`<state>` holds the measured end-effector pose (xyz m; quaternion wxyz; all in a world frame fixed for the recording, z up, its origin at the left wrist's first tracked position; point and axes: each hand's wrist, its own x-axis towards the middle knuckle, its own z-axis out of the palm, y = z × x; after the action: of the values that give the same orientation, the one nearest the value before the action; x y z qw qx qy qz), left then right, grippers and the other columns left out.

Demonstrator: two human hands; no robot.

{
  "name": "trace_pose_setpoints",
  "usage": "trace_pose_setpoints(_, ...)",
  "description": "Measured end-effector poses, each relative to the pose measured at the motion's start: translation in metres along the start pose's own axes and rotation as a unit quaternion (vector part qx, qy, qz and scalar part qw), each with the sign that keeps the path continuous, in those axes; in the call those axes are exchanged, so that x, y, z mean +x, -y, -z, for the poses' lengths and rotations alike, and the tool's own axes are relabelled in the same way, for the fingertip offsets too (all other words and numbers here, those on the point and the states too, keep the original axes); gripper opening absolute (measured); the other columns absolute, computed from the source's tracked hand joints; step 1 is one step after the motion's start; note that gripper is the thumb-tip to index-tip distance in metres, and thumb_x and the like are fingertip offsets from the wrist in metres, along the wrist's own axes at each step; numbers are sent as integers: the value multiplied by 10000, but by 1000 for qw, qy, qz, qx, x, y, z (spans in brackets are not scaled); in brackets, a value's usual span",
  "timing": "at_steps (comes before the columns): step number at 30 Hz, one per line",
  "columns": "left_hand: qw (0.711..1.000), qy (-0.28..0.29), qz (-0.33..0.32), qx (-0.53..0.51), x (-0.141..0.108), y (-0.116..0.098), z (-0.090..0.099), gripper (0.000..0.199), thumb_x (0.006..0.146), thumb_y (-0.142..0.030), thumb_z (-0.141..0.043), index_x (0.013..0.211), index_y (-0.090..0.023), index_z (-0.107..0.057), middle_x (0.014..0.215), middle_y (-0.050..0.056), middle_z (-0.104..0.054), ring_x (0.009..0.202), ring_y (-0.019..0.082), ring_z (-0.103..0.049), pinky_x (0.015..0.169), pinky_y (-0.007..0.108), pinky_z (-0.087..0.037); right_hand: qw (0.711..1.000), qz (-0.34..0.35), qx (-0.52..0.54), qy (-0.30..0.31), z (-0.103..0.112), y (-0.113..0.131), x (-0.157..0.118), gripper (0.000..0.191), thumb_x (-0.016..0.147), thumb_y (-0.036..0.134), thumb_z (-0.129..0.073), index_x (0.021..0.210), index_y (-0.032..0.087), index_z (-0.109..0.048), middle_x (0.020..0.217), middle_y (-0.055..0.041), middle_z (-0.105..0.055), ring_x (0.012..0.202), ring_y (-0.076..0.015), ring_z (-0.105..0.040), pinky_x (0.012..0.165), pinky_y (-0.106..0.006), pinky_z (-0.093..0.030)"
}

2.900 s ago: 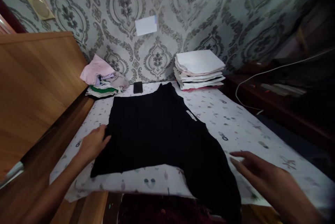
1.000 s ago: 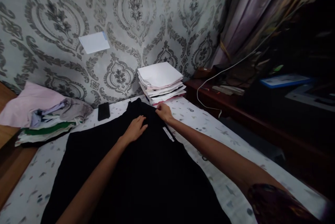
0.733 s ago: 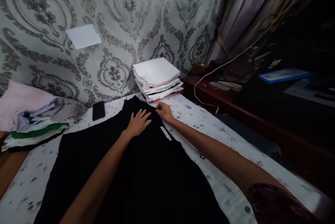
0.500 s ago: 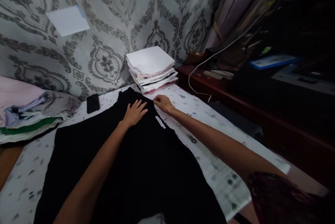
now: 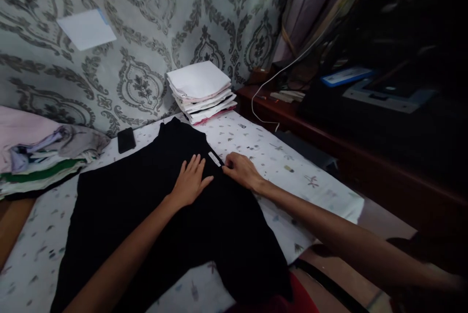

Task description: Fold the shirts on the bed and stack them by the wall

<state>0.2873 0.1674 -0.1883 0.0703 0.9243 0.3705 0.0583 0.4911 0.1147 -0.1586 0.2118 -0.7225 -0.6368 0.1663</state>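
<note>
A black garment [image 5: 146, 191] lies spread over the printed white cloth, and a small white label [image 5: 214, 159] shows near its right edge. My left hand [image 5: 190, 180] rests flat on it, fingers stretched out and palm down. At the right edge, just below the label, my right hand [image 5: 241, 170] is closed with thumb and fingertips pinching the fabric. The garment's kind is hard to make out; its lower part splits around a patch of white cloth.
A neat stack of folded clothes [image 5: 201, 81] stands against the patterned wall. To the left are a black phone [image 5: 126, 140] and a loose heap of clothes [image 5: 40, 142]. A white cable [image 5: 261, 119] hangs over the dark red furniture [image 5: 307, 125] on the right. The white printed cloth [image 5: 270, 152] covers the table.
My right hand has moved down the garment's right edge, from above the label to below it. My left hand has slid slightly lower. White cloth now shows between the garment's lower parts.
</note>
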Motion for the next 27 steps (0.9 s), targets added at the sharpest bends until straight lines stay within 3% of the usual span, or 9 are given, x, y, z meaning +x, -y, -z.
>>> trace_pose_setpoints(3,1000,-3,-10,13,2,-5,0,649,1012,-549,-310,1528,-157,-325,1624,191,-260,1525,311,-162,1198,591,-196,999,-1,-29,-46,6,-9,1,105,855,210,-548,770,200,-610,865,-40,-638,786,-174,-568,701,-281,-382)
trace_pose_setpoints(6,1000,2,-7,18,2,-7,1,646,1011,-555,-308,1528,-169,-329,1622,190,-266,1526,309,-159,1197,594,-196,998,-2,-51,-41,9,-19,-2,135,865,199,-538,752,194,-612,883,-53,-636,795,-181,-570,716,-291,-388)
trace_pose_setpoints(10,1000,-8,-14,8,0,-8,-2,633,1015,-546,-303,1531,-179,-322,1624,178,-270,1526,303,-167,1202,591,-186,998,55,19,-38,7,-25,-9,201,939,280,-489,888,193,-663,920,-61,-632,824,-187,-581,762,-305,-432)
trace_pose_setpoints(14,1000,-20,-16,-3,-1,-9,-5,620,1016,-534,-313,1527,-184,-325,1616,175,-294,1522,300,-188,1201,586,-185,988,150,33,22,1,-27,-14,209,916,386,-580,923,210,-693,1000,-75,-599,938,-216,-574,875,-346,-455)
trace_pose_setpoints(17,1000,-17,-8,-6,-1,-10,-4,614,1013,-529,-328,1512,-173,-349,1615,173,-300,1521,294,-195,1206,574,-184,988,143,21,59,0,-33,-11,188,854,374,-668,960,219,-675,1022,-67,-570,977,-229,-555,901,-365,-460)
trace_pose_setpoints(22,1000,-25,-4,-7,-5,-15,-1,573,1015,-482,-344,1485,-156,-377,1606,187,-314,1514,297,-220,1207,566,-200,983,164,21,78,2,-43,-3,239,868,262,-618,1102,222,-651,1039,-63,-542,981,-215,-549,920,-357,-441)
trace_pose_setpoints(27,999,-42,-10,-20,-9,-21,-4,489,1014,-387,-369,1453,-173,-387,1585,191,-351,1497,291,-270,1192,561,-240,980,161,-6,117,5,-41,4,102,783,183,-680,882,205,-683,986,-37,-551,891,-172,-543,829,-284,-438)
